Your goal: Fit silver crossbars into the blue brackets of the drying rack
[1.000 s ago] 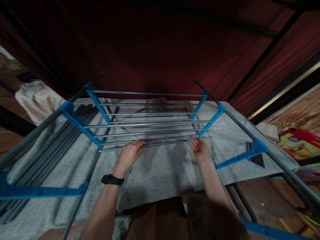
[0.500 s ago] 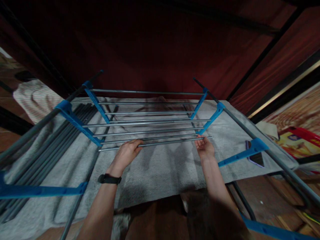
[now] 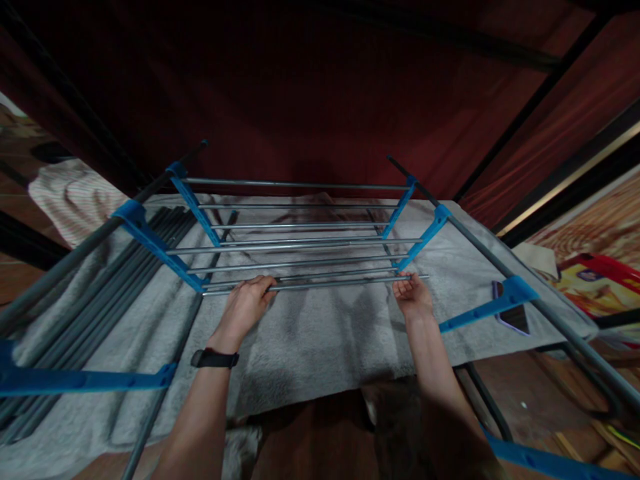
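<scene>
A thin grey metal rod (image 3: 335, 284) lies across both my hands, in front of a rack frame. My left hand (image 3: 247, 301), with a black watch on the wrist, is closed over the rod towards its left end. Palm up, my right hand (image 3: 413, 295) grips the rod near its right end. Just beyond are several crossbars (image 3: 300, 247) joined to blue plastic brackets (image 3: 164, 248) on the left and matching blue brackets (image 3: 425, 237) on the right. The rod's left end is close to the lower tip of the nearer left bracket.
A grey towel-like cloth (image 3: 310, 353) covers the surface beneath the frame. Several loose grey tubes (image 3: 115, 293) lie at left. A phone (image 3: 514, 317) rests at right beside a blue bracket (image 3: 493, 310). Further right is a red and yellow package (image 3: 600, 287). A dark red curtain (image 3: 300, 100) hangs behind.
My left hand has moved slightly left and up along with the rod, whose left end has risen to the bracket tip. My right hand has shifted slightly to the right.
</scene>
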A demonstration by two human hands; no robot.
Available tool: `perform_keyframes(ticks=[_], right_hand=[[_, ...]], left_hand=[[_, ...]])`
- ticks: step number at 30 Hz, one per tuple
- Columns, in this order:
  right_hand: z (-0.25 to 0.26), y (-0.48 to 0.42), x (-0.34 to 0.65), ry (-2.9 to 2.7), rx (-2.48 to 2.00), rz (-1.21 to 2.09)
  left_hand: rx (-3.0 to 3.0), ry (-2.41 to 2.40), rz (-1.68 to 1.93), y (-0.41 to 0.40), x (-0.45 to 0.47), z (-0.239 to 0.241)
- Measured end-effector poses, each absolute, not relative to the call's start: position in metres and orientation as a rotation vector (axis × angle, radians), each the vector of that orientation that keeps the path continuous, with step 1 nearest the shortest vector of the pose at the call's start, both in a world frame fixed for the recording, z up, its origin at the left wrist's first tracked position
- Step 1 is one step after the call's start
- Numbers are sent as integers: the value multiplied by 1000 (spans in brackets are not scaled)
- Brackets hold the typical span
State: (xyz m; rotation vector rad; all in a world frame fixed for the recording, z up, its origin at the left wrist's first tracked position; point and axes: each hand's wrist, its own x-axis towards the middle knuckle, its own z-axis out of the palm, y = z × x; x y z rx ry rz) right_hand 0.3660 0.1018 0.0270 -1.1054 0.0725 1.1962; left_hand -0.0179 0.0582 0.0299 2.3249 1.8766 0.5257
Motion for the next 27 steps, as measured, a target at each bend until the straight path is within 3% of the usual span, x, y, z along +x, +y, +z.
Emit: perform_keyframes(ticks=[27], right_hand=[[18,104,373,18,-1107,1205]], left_hand=[[1615,2794,594,44,-32,36]])
